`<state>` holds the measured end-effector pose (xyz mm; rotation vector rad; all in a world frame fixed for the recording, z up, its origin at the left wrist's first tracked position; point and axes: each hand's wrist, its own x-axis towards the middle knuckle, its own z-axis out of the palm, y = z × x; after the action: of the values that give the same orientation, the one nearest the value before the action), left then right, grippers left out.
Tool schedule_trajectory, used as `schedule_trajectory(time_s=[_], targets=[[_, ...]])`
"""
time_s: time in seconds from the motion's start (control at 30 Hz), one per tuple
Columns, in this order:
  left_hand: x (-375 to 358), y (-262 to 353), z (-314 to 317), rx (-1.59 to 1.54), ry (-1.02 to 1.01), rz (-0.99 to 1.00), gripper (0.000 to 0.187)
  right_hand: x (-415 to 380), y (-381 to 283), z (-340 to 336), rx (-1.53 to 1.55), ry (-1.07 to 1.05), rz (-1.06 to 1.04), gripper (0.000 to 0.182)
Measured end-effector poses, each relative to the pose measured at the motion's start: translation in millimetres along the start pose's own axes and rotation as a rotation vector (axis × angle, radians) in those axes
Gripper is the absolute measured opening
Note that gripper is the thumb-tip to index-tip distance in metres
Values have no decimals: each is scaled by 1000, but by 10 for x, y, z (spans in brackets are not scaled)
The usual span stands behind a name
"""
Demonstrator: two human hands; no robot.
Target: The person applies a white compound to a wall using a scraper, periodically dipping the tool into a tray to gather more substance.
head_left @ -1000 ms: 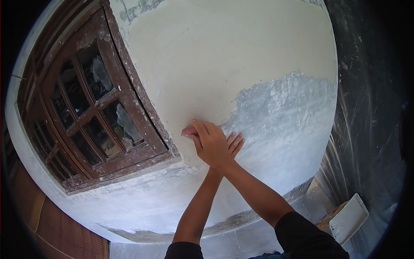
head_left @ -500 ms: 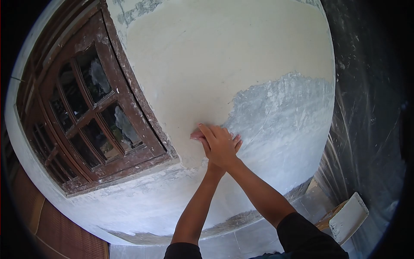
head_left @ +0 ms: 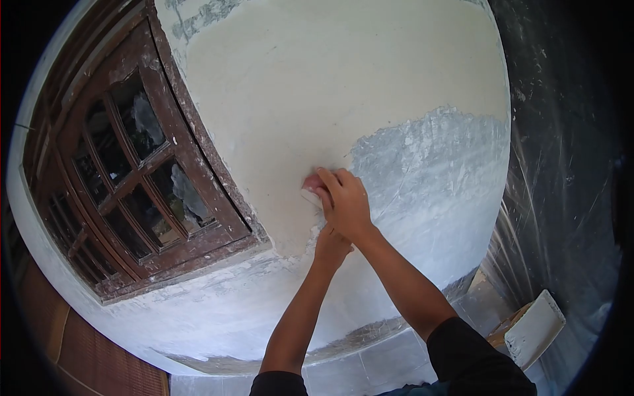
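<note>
My right hand [head_left: 348,201] is closed on a reddish folded piece of sandpaper [head_left: 311,183] with a pale lower edge, pressed against the wall [head_left: 284,99]. Cream coating covers the upper wall. Its ragged border with a bluish-grey rough patch [head_left: 422,155] lies just right of the hand. Below, my left hand [head_left: 332,247] is close under the right wrist, by the coating's lower border. Its fingers are mostly hidden, with only a fingertip or two showing at the right side.
A brown wooden window [head_left: 148,175] with paint-specked frames is set in the wall at left. Clear plastic sheeting [head_left: 555,178] hangs at right. A white tray-like lid [head_left: 535,330] leans on the grey tiled floor [head_left: 370,366]. Reddish woven matting [head_left: 99,350] lies lower left.
My right hand has moved up and slightly right along the wall with the sandpaper. My left hand now sits lower relative to it, its fingers no longer showing beside the right hand.
</note>
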<state>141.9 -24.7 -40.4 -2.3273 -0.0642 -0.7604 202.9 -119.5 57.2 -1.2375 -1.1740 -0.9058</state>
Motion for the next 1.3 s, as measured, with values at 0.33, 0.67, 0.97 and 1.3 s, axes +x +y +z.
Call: schedule_trajectory(time_s=[0.33, 0.67, 0.97, 1.3], targets=[[22, 13, -253, 50, -218, 75, 95, 125, -152, -37, 89, -76, -97, 37], [57, 52, -411, 97, -128, 28, 95, 533, 547, -648, -105, 291, 176, 40], [34, 37, -363, 92, -162, 59, 89, 335, 293, -340, -14, 50, 96, 41], [-13, 26, -10, 956, -20, 126, 72, 109, -195, 76, 177, -33, -128, 40]])
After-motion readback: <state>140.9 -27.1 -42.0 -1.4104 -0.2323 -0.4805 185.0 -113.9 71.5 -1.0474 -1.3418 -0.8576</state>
